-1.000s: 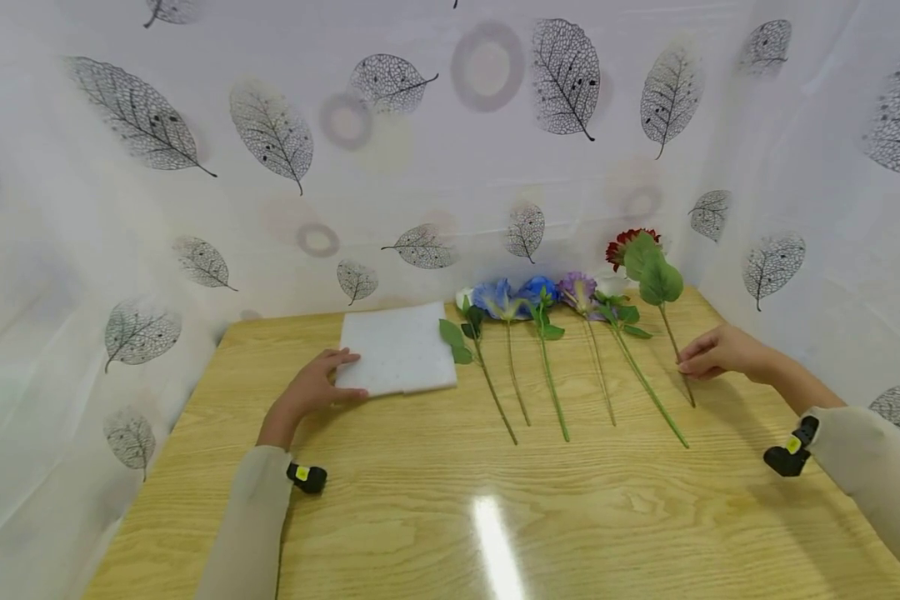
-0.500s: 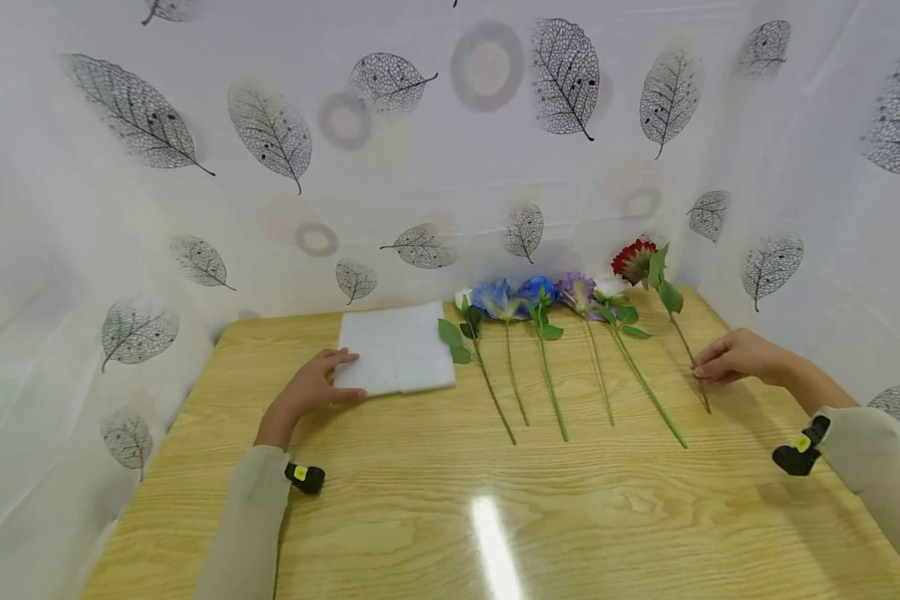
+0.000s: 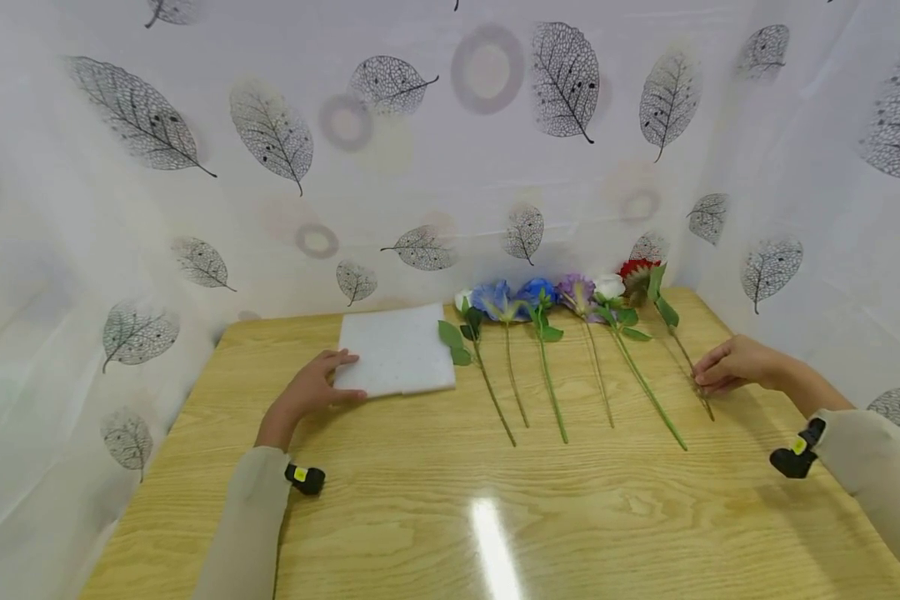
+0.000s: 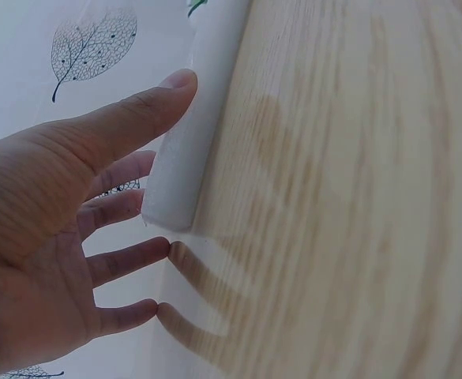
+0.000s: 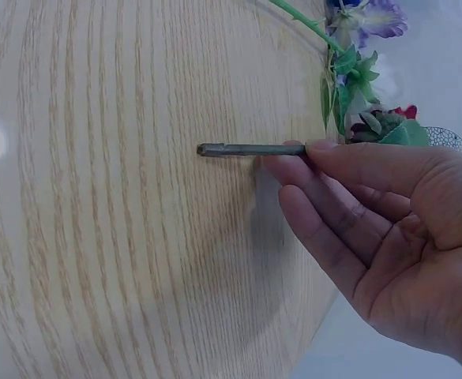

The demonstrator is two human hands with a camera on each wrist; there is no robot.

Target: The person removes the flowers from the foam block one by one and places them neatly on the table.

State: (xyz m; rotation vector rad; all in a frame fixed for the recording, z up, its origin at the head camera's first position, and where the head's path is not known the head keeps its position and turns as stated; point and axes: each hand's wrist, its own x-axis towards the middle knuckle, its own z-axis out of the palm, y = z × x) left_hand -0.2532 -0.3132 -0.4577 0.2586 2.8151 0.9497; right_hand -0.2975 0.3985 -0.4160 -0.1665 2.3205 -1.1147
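Light wooden table (image 3: 420,517) backed by a white curtain printed with grey skeleton leaves (image 3: 270,133).

Towards the left, left hand (image 3: 311,392), palm down, fingers straight and slightly spread, resting against the near left corner of a flat white rectangular foam block (image 3: 399,348); thumb along the block's edge in the left wrist view (image 4: 175,158), nothing gripped.

Right of the block, a row of artificial flowers lying on the table, heads at the curtain and stems towards the person: a white bud with green leaves (image 3: 465,321), a pale blue bloom (image 3: 495,298), a deep blue bloom (image 3: 537,292), a purple bloom (image 3: 576,289), a white bloom on a long green stem (image 3: 610,287).

Last on the right, a red flower with a thin brownish stem (image 3: 637,272), head just beside the white bloom. Lower stem pinched between thumb and fingertips of the right hand (image 3: 735,367), other fingers loosely curled; cut end poking out past the fingers in the right wrist view (image 5: 246,149), close over the tabletop, touching or not unclear.
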